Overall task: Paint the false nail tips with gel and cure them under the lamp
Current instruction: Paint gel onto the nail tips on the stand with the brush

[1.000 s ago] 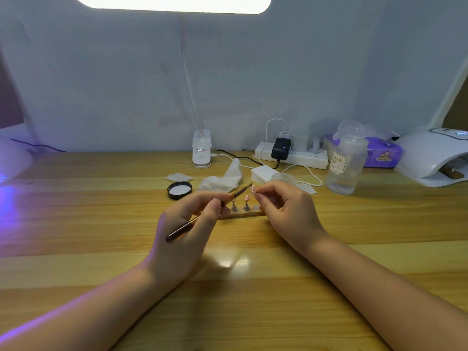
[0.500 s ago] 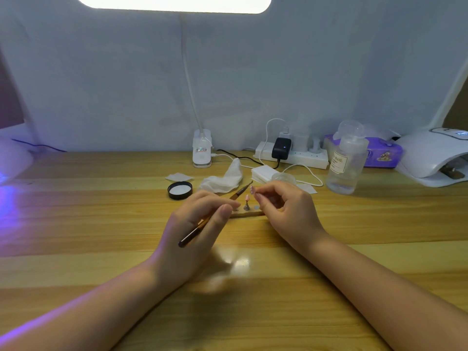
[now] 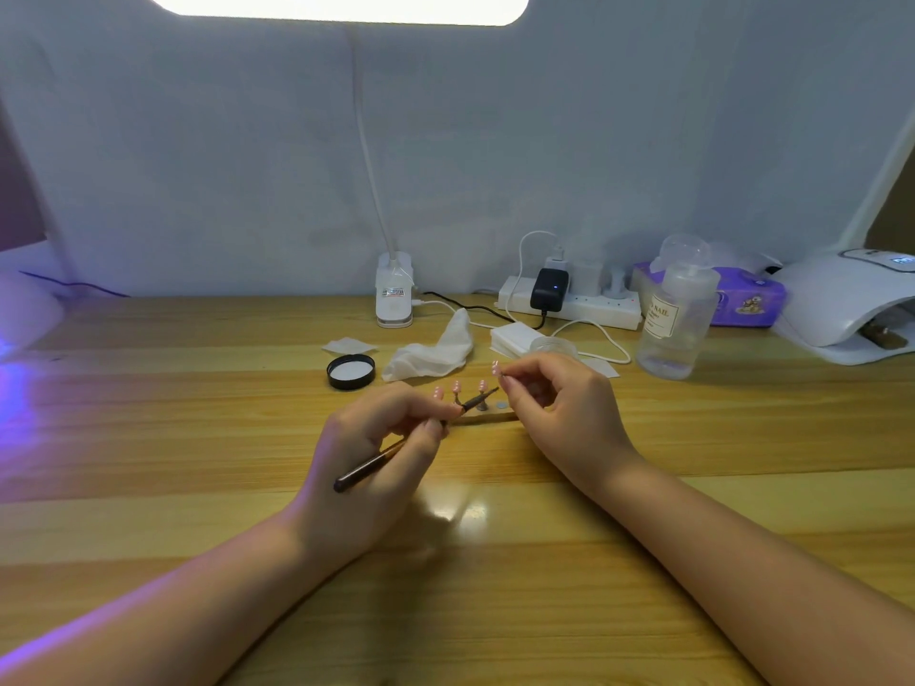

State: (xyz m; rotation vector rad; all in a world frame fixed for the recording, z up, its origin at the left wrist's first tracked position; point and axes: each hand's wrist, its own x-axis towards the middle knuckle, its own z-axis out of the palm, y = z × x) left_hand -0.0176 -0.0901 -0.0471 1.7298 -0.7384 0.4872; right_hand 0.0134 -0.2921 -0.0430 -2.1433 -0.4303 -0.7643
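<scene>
My left hand [image 3: 381,448] grips a thin dark gel brush [image 3: 416,440], its tip pointing up and right toward my right hand. My right hand [image 3: 554,408] pinches a small stand with a pink false nail tip [image 3: 495,367] on top, lifted above the table. Behind the brush a wooden holder strip [image 3: 487,414] lies on the table with pink nail tips [image 3: 456,387] standing on short posts. The white curing lamp [image 3: 841,299] sits at the far right edge.
A black jar lid [image 3: 350,371] and a crumpled white wipe [image 3: 431,354] lie behind the hands. Farther back are a clear pump bottle [image 3: 676,319], a power strip [image 3: 569,304] with cables, a purple tissue pack [image 3: 742,302] and a desk lamp base [image 3: 394,292].
My left hand slid the brush down and left, then brought its tip back toward the holder. My right hand stayed in place with the nail tip pinched.
</scene>
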